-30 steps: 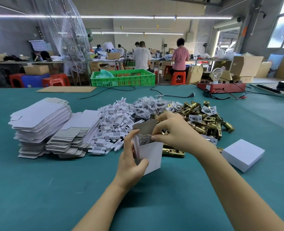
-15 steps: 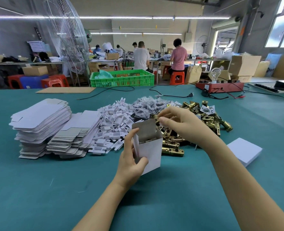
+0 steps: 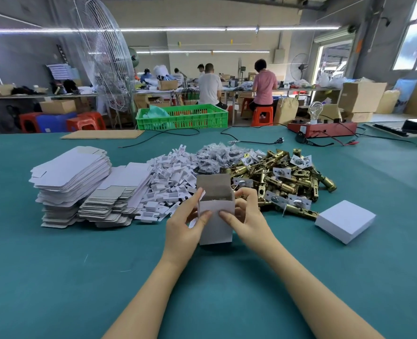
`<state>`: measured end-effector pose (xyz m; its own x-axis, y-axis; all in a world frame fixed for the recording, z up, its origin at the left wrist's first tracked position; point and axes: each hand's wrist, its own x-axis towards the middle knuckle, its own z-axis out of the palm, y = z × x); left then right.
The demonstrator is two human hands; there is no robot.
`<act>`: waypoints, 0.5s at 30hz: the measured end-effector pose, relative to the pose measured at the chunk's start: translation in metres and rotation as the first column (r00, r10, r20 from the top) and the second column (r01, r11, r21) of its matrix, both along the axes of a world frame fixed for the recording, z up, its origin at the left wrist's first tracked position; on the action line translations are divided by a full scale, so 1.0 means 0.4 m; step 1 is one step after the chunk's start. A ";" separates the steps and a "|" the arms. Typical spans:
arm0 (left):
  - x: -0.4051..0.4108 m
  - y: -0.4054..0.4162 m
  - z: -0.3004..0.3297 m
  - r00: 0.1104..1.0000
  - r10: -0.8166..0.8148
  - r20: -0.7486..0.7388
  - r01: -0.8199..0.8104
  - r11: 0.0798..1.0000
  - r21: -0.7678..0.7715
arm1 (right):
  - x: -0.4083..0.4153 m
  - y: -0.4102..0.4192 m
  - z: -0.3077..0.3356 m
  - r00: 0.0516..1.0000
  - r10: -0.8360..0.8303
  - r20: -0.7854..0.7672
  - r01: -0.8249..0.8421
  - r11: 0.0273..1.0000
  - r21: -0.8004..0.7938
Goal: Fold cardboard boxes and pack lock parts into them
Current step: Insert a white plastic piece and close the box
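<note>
A small white cardboard box (image 3: 216, 226) stands upright on the green table, its top open and its grey back flap raised. My left hand (image 3: 185, 228) grips its left side, thumb on the front face, fingers at the left flap. My right hand (image 3: 246, 216) grips the right side, thumb on the front, fingers curled round the right edge. Behind the box lies a heap of brass lock latches (image 3: 280, 179). What is inside the box is hidden.
Stacks of flat white box blanks (image 3: 72, 177) lie to the left, beside a pile of white card inserts (image 3: 170, 182) and small bagged parts (image 3: 217, 155). A closed white box (image 3: 345, 221) sits at the right. Cables, a red tester and a green crate stand farther back.
My right hand came back from the brass pile to the box's right side. The box now stands squarer to me, held by both hands.
</note>
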<state>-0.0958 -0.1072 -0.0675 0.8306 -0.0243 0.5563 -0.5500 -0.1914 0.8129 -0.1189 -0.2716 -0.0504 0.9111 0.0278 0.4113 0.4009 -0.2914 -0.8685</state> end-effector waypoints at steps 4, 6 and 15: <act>0.006 0.006 -0.004 0.994 -0.061 -0.088 0.054 0.995 -0.080 | 0.000 0.027 -0.027 0.990 -0.102 0.099 0.103 0.995 -0.005; 0.008 0.013 0.002 0.989 -0.106 -0.107 0.096 0.991 -0.097 | 0.000 0.033 -0.033 0.986 -0.120 0.119 0.119 0.993 0.015; 0.015 0.032 0.018 0.962 -0.240 -0.133 0.224 0.966 -0.129 | 0.003 0.027 -0.038 0.983 -0.119 0.139 0.119 0.993 0.008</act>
